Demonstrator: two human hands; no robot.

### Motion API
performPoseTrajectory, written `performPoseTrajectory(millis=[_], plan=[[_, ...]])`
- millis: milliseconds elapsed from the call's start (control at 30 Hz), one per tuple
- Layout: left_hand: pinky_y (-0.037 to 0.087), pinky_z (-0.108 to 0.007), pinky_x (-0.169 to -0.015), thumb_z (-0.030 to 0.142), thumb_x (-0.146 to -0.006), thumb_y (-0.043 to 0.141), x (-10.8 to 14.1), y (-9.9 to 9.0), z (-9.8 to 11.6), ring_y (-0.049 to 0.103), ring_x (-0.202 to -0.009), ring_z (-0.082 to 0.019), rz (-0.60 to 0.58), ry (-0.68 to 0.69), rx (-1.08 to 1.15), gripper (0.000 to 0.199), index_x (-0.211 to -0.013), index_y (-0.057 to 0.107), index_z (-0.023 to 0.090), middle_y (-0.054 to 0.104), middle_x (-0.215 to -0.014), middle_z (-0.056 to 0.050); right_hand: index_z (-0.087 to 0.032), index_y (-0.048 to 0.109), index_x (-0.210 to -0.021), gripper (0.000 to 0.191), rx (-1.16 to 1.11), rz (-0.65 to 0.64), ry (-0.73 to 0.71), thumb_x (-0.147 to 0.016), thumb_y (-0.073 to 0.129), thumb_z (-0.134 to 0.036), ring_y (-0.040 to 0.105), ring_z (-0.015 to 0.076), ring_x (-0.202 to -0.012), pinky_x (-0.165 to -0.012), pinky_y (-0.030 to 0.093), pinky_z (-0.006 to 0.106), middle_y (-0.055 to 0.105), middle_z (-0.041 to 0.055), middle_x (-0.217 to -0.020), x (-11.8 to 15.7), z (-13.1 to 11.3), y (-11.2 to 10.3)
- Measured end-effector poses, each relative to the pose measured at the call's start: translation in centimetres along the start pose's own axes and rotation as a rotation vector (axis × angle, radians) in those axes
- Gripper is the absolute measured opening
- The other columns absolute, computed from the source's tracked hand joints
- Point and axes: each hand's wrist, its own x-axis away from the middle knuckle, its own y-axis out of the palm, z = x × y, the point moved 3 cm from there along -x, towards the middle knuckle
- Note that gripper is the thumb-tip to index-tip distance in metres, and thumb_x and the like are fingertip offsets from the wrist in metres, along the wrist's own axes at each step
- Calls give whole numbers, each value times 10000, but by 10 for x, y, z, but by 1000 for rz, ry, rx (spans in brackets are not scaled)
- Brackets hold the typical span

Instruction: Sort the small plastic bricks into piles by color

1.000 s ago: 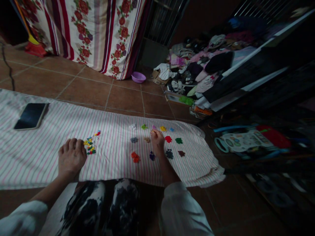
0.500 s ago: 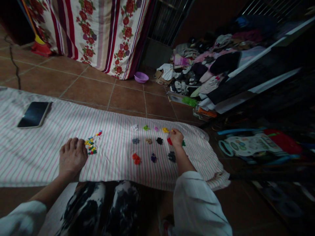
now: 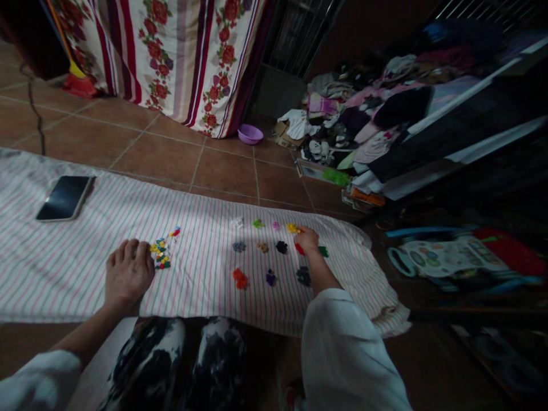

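Observation:
My right hand [image 3: 309, 239] reaches to the far right of the striped cloth [image 3: 201, 245], thumb and fingers pinched on a small yellow piece at the edge of the yellow pile [image 3: 293, 228]. Under and beside that hand lie a red pile [image 3: 299, 249] and a green pile [image 3: 323, 251], both partly hidden. My left hand [image 3: 131, 271] rests palm down, fingers lying on the cloth, next to a mixed heap of small coloured pieces [image 3: 161, 254] like toy bricks. A few stray pieces [image 3: 175, 231] lie just beyond the heap.
Single-colour piles stand in rows: white [image 3: 238, 222], lime [image 3: 257, 223], pink [image 3: 275, 226], grey [image 3: 238, 246], tan [image 3: 262, 247], black [image 3: 281, 247], orange [image 3: 240, 278], purple [image 3: 270, 278], dark grey [image 3: 303, 276]. A phone [image 3: 65, 198] lies at left. A purple basin [image 3: 250, 134] sits on the floor.
My right hand has moved slightly left against the cloth, its fingertips now at the yellow pile. My left hand stays beside the mixed heap. The whole view has shifted a little.

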Motion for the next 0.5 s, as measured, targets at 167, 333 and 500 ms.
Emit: performPoseTrajectory(millis=[167,333,500], plan=[[463,-538,-981,316,-980,353,1,4,-2,532,-1275,-377,11,7,17,383,-1166,629,125,623,-1278,-212,-148,783,-1103,493,-41,-35,91,-676,546,-85,736,218,-976,-928,547,292,794,103,-998,0,1,3],[468,-551,-986,315,-985,348,1,5,-2,534,-1275,-393,10,3,18,388,-1169,627,119,619,-1289,-214,-149,763,-1143,505,-111,-29,88,-704,529,-66,734,205,-992,-947,544,292,789,97,-1024,2,0,6],[471,-539,-984,317,-985,347,0,3,-2,538,-1273,-380,-1,0,8,381,-1169,621,127,622,-1282,-205,-127,773,-1099,409,-64,0,115,-768,535,-112,729,222,-1014,-964,542,306,781,122,-1049,1,0,4]])
